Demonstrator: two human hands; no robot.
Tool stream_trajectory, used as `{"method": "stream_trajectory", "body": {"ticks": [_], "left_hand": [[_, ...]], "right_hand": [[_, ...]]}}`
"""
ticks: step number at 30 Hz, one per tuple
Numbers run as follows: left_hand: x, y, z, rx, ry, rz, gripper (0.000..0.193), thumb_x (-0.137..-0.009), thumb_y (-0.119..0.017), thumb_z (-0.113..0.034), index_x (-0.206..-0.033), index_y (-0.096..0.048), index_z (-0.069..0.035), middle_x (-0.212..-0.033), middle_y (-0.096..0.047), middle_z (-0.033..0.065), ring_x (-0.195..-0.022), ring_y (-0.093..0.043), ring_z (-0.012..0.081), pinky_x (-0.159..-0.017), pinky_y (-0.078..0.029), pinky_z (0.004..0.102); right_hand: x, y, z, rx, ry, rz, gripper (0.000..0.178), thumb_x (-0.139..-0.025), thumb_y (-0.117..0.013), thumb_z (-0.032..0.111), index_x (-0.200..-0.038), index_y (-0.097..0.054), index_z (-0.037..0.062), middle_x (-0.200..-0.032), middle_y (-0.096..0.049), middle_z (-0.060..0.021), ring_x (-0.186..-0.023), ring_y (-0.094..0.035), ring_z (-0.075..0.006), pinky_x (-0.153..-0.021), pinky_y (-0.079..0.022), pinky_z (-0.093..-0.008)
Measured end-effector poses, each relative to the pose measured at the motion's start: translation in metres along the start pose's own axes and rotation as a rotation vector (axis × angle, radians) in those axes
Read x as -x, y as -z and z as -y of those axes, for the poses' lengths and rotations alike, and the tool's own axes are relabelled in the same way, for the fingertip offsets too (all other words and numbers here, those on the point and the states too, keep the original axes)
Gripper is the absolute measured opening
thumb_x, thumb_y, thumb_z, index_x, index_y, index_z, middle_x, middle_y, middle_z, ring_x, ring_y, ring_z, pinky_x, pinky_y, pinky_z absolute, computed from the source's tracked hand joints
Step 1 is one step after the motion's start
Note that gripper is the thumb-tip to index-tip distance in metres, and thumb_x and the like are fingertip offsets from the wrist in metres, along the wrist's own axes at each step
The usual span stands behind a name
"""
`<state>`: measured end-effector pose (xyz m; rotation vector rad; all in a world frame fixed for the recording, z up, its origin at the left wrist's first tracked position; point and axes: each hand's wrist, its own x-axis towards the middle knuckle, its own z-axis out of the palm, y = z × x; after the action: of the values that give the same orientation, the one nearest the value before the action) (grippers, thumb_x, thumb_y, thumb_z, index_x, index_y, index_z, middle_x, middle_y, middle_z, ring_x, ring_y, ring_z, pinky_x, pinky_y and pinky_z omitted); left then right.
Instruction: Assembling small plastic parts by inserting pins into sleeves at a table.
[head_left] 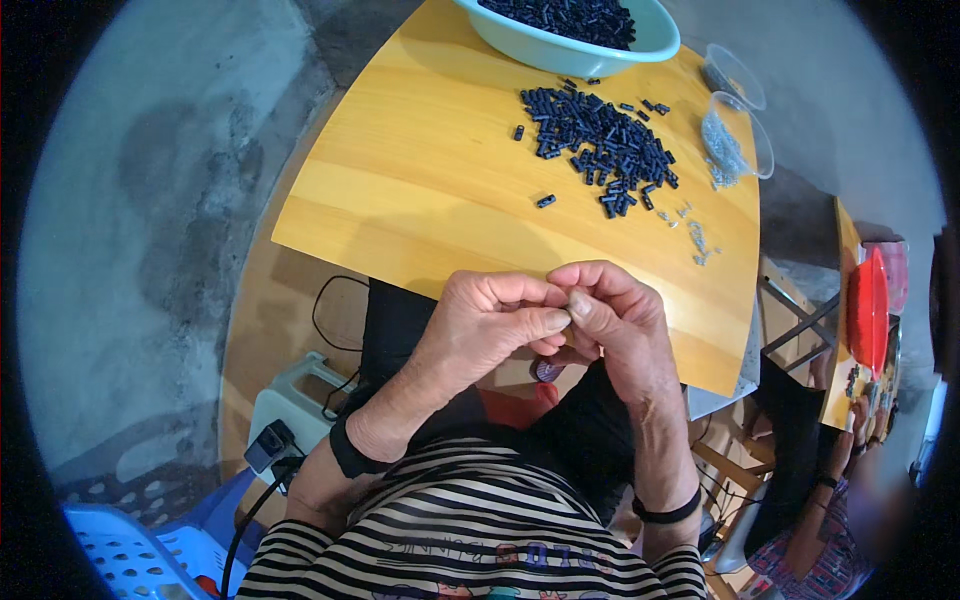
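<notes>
My left hand [500,318] and my right hand [615,315] meet above the near edge of the wooden table [420,170]. Thumbs and forefingers pinch together at one spot, and whatever they hold is too small and covered to make out. Beyond them lies a heap of small black cylindrical plastic pieces [600,140], with one loose black piece [545,201] nearer to me. Tiny clear bits [698,238] are scattered to the right of the heap.
A light-blue basin [600,62] full of black pieces stands at the far edge. Two clear tubs [765,150] sit at the right edge, one spilling small clear parts. To the right, another person [820,520] works at a table with a red basin [868,310]. A pale stool [290,400] stands lower left.
</notes>
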<state>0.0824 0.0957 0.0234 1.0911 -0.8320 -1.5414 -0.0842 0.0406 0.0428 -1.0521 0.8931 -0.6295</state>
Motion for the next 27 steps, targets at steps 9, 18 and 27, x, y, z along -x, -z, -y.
{"method": "stream_trajectory", "body": {"ticks": [9, 18, 27], "left_hand": [[0.002, 0.025, -0.011, 0.169, 0.052, -0.087, 0.018, -0.085, -0.069, -0.007, -0.099, -0.067, 0.003, -0.087, -0.069, 0.0121, -0.072, -0.067, 0.0153, -0.066, -0.057, 0.0262], [-0.028, 0.016, 0.0, 0.072, -0.129, -0.086, 0.016, -0.086, -0.068, -0.006, -0.098, -0.067, 0.003, -0.085, -0.069, 0.0096, -0.072, -0.066, 0.0135, -0.065, -0.056, 0.0252], [-0.046, 0.013, 0.008, -0.031, -0.213, -0.143, 0.013, -0.086, -0.068, -0.005, -0.097, -0.069, 0.003, -0.081, -0.069, 0.0076, -0.07, -0.066, 0.0107, -0.064, -0.055, 0.0229]], "right_hand": [[-0.039, 0.034, 0.016, 0.609, 0.321, -0.321, 0.015, -0.085, -0.066, 0.005, -0.1, -0.067, 0.0018, -0.075, -0.061, -0.0006, -0.066, -0.053, -0.0088, -0.06, -0.045, -0.0251], [-0.048, 0.06, 0.013, 1.013, 0.537, -0.482, 0.007, -0.079, -0.067, 0.003, -0.086, -0.068, 0.0023, -0.073, -0.061, -0.0107, -0.066, -0.06, -0.0205, -0.061, -0.046, -0.0304], [-0.049, 0.075, 0.014, 1.109, 0.588, -0.511, 0.007, -0.079, -0.066, 0.002, -0.085, -0.068, 0.0017, -0.076, -0.062, -0.0128, -0.068, -0.063, -0.0267, -0.062, -0.048, -0.0342]]}}
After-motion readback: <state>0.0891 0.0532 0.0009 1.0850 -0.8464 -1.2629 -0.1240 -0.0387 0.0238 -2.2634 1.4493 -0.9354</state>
